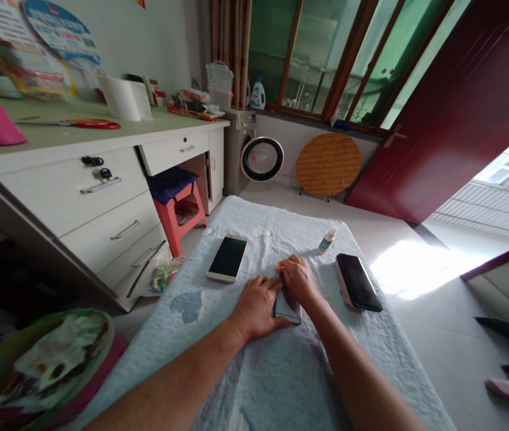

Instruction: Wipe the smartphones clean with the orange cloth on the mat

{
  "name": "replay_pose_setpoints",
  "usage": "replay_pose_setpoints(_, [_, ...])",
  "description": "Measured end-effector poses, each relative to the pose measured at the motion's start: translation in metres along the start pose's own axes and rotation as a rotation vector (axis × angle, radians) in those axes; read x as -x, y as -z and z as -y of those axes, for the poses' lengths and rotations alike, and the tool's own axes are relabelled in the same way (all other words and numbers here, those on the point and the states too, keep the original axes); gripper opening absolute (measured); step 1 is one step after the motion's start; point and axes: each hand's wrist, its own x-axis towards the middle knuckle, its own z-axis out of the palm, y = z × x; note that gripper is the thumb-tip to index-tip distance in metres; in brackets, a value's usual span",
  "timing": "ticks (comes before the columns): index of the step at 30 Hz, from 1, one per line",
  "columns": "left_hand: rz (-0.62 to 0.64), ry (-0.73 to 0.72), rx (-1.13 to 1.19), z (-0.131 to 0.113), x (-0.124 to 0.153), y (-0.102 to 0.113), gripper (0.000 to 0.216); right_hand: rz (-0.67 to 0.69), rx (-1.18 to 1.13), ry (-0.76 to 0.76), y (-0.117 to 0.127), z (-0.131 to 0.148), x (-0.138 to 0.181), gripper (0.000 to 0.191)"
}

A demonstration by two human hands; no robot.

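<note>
A dark phone (288, 306) lies on the pale blue cloth (245, 371) between my hands. My left hand (257, 305) presses on its left edge, fingers bent and together. My right hand (298, 280) covers the phone's top end with fingers curled over it, and a small orange bit shows at the fingertips. To the left lies a gold-edged phone (227, 257), screen up. A stack of dark phones (357, 281) rests at the right. A small bottle (326, 240) stands just beyond my right hand.
A white desk with drawers (79, 191) runs along the left, a red stool (178, 209) under it. A green bin with rubbish (34, 365) sits at lower left. Behind are a washing machine (254, 155), a round wooden tabletop (328, 164) and a red door (452, 102).
</note>
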Motion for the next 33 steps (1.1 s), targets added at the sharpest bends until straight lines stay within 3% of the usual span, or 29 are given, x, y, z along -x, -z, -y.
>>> replay_pose_setpoints(8, [0.011,0.026,-0.003,-0.002,0.001,0.002,0.081,0.022,0.015,0.028,0.005,-0.002,0.0,0.022])
replay_pose_setpoints(19, [0.005,0.03,-0.031,0.0,0.002,-0.002,0.072,-0.046,0.014,-0.148,0.007,-0.037,0.016,0.021])
replay_pose_setpoints(33, [-0.005,0.043,0.003,0.001,0.0,-0.005,0.077,-0.049,0.027,0.04,-0.004,-0.009,0.001,0.022])
